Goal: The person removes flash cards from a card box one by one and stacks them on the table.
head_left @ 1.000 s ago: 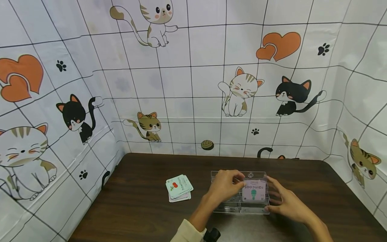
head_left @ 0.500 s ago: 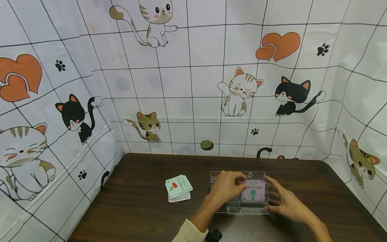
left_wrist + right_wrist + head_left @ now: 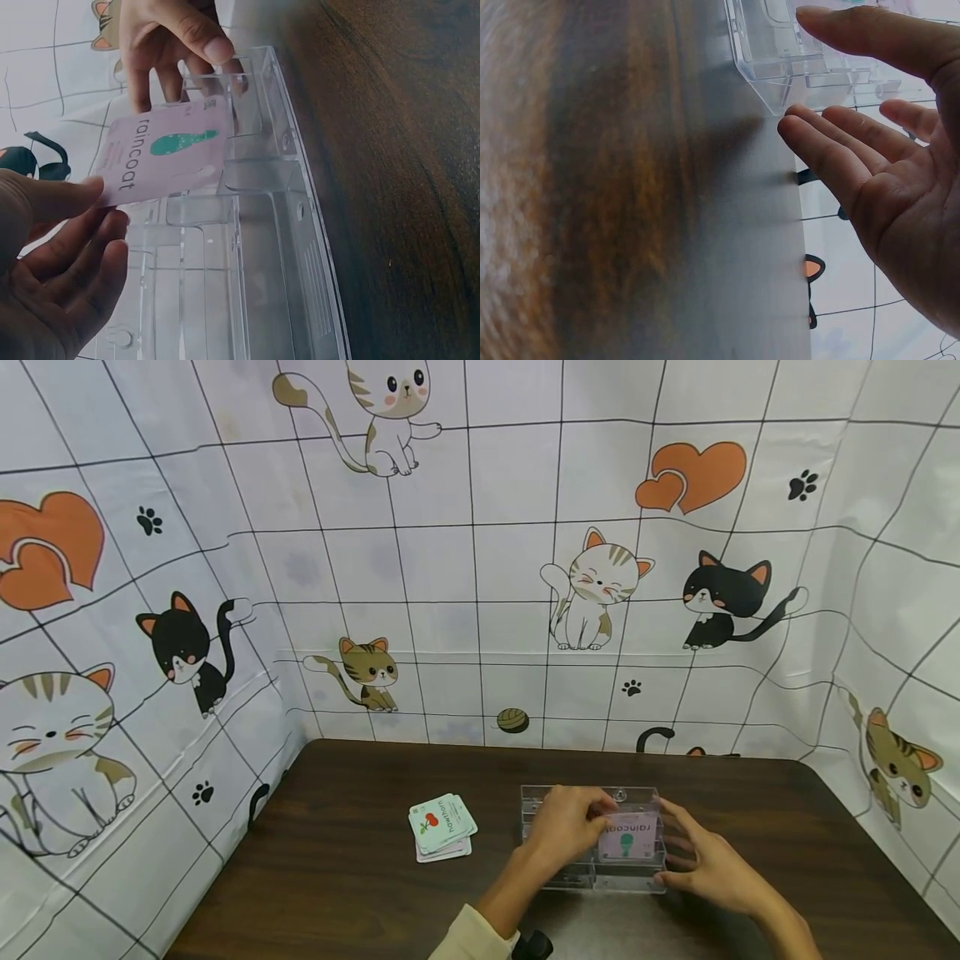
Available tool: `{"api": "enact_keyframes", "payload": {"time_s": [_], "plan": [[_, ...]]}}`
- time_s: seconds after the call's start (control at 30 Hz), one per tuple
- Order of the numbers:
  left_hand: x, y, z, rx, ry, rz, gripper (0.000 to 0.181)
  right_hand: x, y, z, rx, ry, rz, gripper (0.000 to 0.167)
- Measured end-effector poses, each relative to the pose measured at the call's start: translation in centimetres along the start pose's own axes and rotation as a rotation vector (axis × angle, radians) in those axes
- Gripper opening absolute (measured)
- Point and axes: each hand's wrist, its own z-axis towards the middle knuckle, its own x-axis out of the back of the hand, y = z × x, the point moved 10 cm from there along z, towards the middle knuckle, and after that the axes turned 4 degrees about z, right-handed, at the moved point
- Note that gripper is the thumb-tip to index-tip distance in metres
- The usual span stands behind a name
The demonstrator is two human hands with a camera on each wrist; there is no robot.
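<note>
A pinkish-purple card [image 3: 628,837] printed "raincoat" with a green picture lies slanted over the right part of a clear plastic divided box [image 3: 630,882]. My left hand [image 3: 566,827] pinches one corner of this card [image 3: 169,150] between thumb and fingers, plainly seen in the left wrist view. At the box's right end is my right hand [image 3: 712,864], its thumb by the front corner and its fingers spread toward the back. Those fingers look mostly straight in the right wrist view, near the box corner [image 3: 772,79]; whether all of them touch it I cannot tell.
A small stack of cards [image 3: 442,827], a red-fruit card on top, lies on the dark wooden table [image 3: 337,860] left of the box. Behind the table hangs a white gridded sheet [image 3: 510,568] with cat drawings. A black strap piece shows at my left wrist.
My left fingertips have shifted slightly right over the card, and the card's angle has changed a little. The right hand and the card stack stay practically where they were.
</note>
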Motion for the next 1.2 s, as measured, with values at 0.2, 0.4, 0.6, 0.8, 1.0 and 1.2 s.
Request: {"api": "enact_keyframes", "payload": {"time_s": [0.2, 0.4, 0.6, 0.8, 1.0, 1.2], "plan": [[0.3, -0.1, -0.1, 0.008, 0.017, -0.013, 0.014, -0.1, -0.1, -0.1, 0.017, 0.003, -0.012, 0.119], [0.7, 0.0, -0.3, -0.004, 0.028, -0.055, 0.013, 0.0, -0.1, -0.2, 0.030, 0.020, -0.005, 0.117], [1.5, 0.1, -0.4, -0.033, 0.056, -0.114, 0.013, -0.1, 0.0, -0.1, 0.021, 0.007, 0.013, 0.117], [2.4, 0.1, -0.5, -0.044, 0.081, -0.134, 0.013, -0.2, 0.1, 0.0, 0.006, -0.005, 0.025, 0.118], [3.0, -0.1, -0.7, -0.024, 0.077, -0.178, 0.014, -0.1, 0.0, 0.1, -0.002, -0.006, 0.018, 0.119], [3.6, -0.5, -0.8, -0.004, 0.083, -0.218, 0.016, -0.1, 0.2, 0.1, -0.015, -0.013, 0.032, 0.119]]}}
